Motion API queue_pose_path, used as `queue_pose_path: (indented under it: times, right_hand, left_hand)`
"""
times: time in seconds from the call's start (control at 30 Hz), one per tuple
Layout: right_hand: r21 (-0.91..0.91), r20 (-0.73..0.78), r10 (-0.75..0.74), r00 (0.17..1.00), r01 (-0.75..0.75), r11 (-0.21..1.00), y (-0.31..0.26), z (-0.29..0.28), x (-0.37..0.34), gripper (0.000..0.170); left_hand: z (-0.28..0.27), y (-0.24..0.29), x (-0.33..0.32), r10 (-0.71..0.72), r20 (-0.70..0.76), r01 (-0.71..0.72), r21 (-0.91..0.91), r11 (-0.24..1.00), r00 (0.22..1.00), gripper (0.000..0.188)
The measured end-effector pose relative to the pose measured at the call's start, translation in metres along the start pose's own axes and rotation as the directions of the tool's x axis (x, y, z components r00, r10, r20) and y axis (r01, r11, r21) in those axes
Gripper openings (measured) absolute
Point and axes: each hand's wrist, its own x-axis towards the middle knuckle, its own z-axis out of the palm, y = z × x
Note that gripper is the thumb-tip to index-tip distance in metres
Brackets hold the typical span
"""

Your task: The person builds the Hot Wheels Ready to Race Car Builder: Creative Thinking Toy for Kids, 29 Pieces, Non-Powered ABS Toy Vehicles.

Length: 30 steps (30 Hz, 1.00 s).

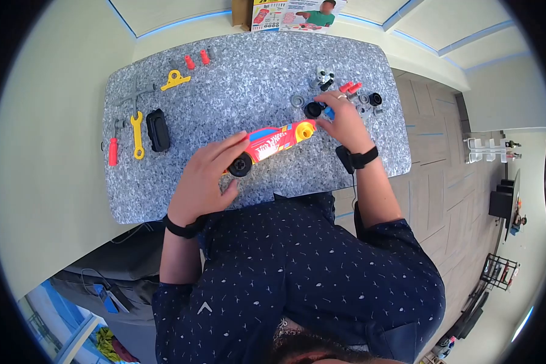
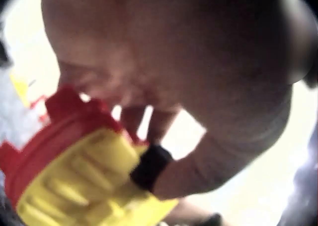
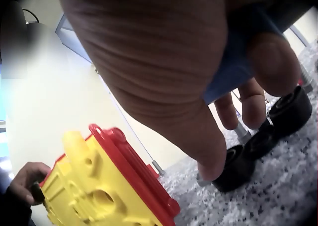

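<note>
A red toy car [image 1: 279,143] with a yellow underside [image 2: 79,181] is gripped at its left end by my left hand [image 1: 207,173]. The fingers lie over its top, and in the left wrist view the thumb meets a black wheel [image 1: 241,164]. At the car's right end a yellow round part [image 1: 305,130] shows no black wheel. My right hand [image 1: 347,124] reaches over loose black wheels [image 3: 293,112] on the table, its fingertips right at one wheel [image 1: 313,110]. A blue piece [image 3: 231,67] is tucked in this hand under a curled finger; its kind is mostly hidden.
Left on the speckled table [image 1: 224,79] lie a yellow wrench [image 1: 138,136], a black tray-shaped part [image 1: 158,130], a red-handled tool [image 1: 113,151] and a grey cross-shaped tool [image 1: 134,94]. Small red and grey parts [image 1: 352,88] lie at right. Printed sheets [image 1: 297,15] stand behind.
</note>
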Motion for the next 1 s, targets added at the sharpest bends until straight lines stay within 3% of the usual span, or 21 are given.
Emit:
queue_pose_path:
  times: [0.27,0.37,0.47,0.6,0.83,1.0]
  right_hand:
    - [-0.011,0.091,0.023,0.996,-0.022,1.000,0.009,0.015,0.003,0.058]
    - [0.066,-0.017,-0.035,0.999,0.036,0.997,0.009,0.004,0.000,0.060]
    - [0.176,-0.061,0.046,0.997,-0.035,0.984,-0.001,-0.016,-0.007,0.057]
    - [0.675,-0.074,0.113,0.991,-0.033,0.737,-0.035,-0.026,-0.024,0.050]
    - [0.772,0.045,-0.049,0.998,-0.004,0.636,-0.059,0.006,-0.044,0.053]
    - [0.743,0.089,-0.113,0.990,0.009,0.669,-0.073,0.016,-0.043,0.056]
  left_hand:
    - [0.013,0.021,0.011,0.019,-0.049,-0.008,0.211,0.977,0.999,0.094]
    - [0.021,0.028,0.022,0.026,-0.058,-0.010,0.267,0.964,0.998,0.085]
    - [0.029,0.029,0.029,-0.001,-0.050,0.016,0.299,0.954,0.999,0.070]
    - [0.029,0.027,0.034,-0.031,-0.008,0.032,0.293,0.956,0.999,0.060]
    - [0.011,0.020,0.025,-0.039,0.005,0.036,0.287,0.957,0.999,0.060]
    - [-0.002,0.017,0.012,-0.042,0.039,0.029,0.283,0.959,0.998,0.062]
